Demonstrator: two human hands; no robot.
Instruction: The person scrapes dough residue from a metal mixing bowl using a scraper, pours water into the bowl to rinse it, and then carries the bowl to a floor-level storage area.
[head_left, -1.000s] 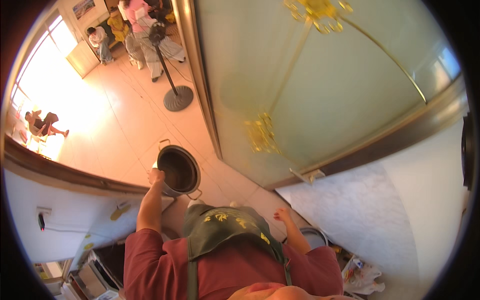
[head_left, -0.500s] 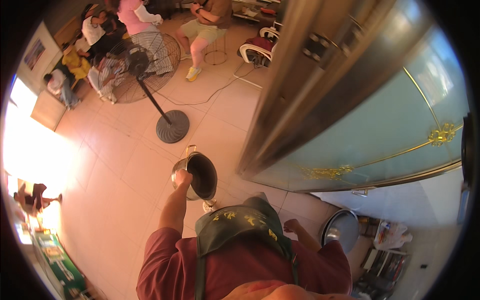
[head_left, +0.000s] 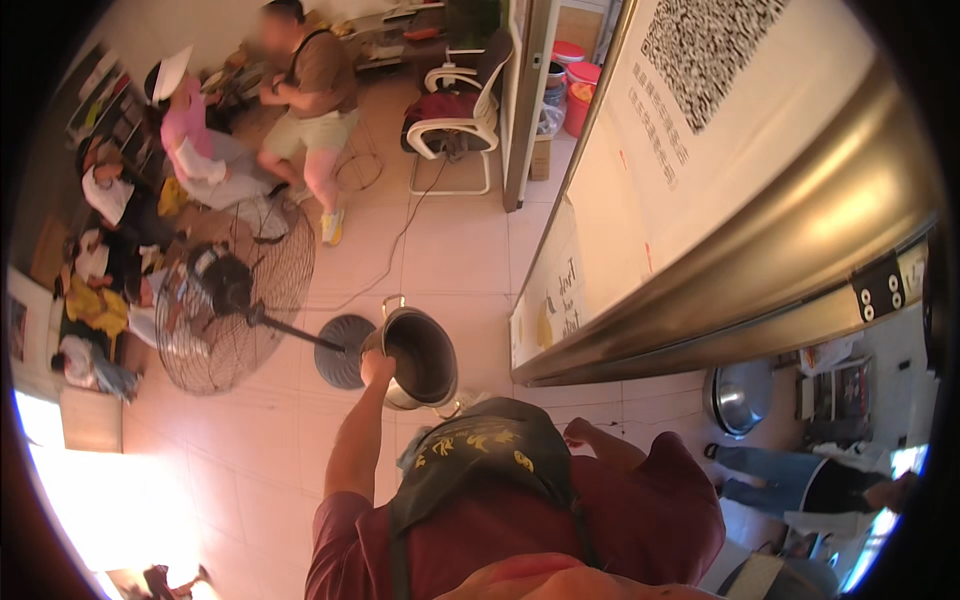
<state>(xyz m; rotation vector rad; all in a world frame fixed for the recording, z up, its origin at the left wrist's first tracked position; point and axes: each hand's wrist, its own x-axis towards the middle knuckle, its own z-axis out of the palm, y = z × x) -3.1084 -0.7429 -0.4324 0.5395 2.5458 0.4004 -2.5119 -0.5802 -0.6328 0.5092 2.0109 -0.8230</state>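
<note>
My left hand [head_left: 377, 368] grips the rim of a deep metal pot [head_left: 447, 350] on its left side. Tilted, the pot hangs in front of me with its dark hollow inside facing up and right. Loop handles stick out at its far and near ends, and nothing shows inside it. My right hand [head_left: 577, 432] hangs beside my body with the fingers curled in, and I see nothing in it. A dark apron [head_left: 480, 440] with yellow lettering covers my front over a maroon shirt.
A standing fan [head_left: 222, 285] with a wire cage and round base [head_left: 345, 350] is just left of the pot. A tall metal-edged cabinet [head_left: 600, 230] rises on the right. Beyond are a white-armed chair [head_left: 455, 135], a cord and several people. A shiny metal basin [head_left: 740, 398] sits at right.
I have moved forward and turned, with the pot still in my left hand. The fan base is now right beside the pot. A door opening and red-lidded buckets have come into view.
</note>
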